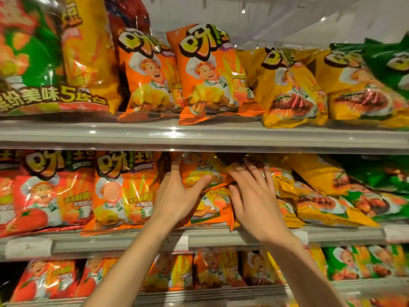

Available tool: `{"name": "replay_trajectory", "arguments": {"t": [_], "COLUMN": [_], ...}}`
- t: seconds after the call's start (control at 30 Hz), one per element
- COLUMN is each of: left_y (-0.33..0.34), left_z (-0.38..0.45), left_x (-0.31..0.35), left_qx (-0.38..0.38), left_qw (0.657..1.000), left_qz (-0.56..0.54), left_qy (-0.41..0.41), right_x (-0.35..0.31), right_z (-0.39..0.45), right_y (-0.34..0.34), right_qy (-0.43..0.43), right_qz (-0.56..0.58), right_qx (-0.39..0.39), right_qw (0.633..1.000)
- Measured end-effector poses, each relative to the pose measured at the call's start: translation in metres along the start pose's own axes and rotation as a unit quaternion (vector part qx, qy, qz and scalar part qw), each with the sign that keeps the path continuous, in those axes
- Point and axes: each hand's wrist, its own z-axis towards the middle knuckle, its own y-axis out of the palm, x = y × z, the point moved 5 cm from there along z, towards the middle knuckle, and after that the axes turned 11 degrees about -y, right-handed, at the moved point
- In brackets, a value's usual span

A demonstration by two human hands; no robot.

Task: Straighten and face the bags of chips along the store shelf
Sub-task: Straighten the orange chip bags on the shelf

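**Two hands on one orange bag, middle shelf**

Two bare hands raised to the middle grey metal shelf [332,234]. Left hand [177,196] laid on the left side of a glossy orange foil chip bag with a cartoon chef print [208,209]; fingers reaching up along the bag's left edge, thumb crossing its front and curled onto it. Right hand [254,200] spread flat at the bag's right edge, fingers [269,176] straight and splayed, tips reaching onto the neighbouring glossy yellow foil chip bag [285,180]. Orange bag standing at the shelf front, centre of row, upper part crumpled and tipped back under the shelf above.

Same row, left: upright orange chef-print bag [124,196], then red tomato-print foil bag [51,196], both facing front. Same row, right: yellow bags leaning rightward and overlapping, then slumped green foil bags [380,173].

Upper grey shelf [199,136]: two orange chef bags [212,74], yellow steak-print bags [294,89], large green multipack [31,58] at far left. White paper price tag [27,247] on the middle shelf's front rail. Bottom shelf row blurred; orange and green packs visible.
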Motion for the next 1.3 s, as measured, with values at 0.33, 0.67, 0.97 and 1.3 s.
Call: {"name": "replay_trajectory", "arguments": {"t": [0.33, 0.67, 0.97, 1.3], "left_y": [-0.009, -0.049, -0.067, -0.082], "left_z": [0.005, -0.031, -0.042, -0.026], "left_x": [-0.004, -0.015, -0.04, -0.024], "left_qx": [-0.031, -0.108, -0.132, -0.131], "left_qw": [0.992, 0.96, 0.955, 0.979], "left_qz": [-0.117, -0.253, -0.261, -0.155], "left_qy": [0.025, 0.056, 0.043, -0.005], "right_x": [0.017, -0.018, -0.03, -0.056], "right_z": [-0.017, 0.001, 0.025, 0.014], "right_y": [-0.017, -0.029, 0.012, 0.009], "right_qy": [0.038, 0.144, 0.291, 0.256], "right_qz": [0.0, 0.198, 0.456, 0.506], "right_qx": [0.091, 0.057, -0.019, -0.045], "right_qw": [0.995, 0.968, 0.841, 0.822]}}
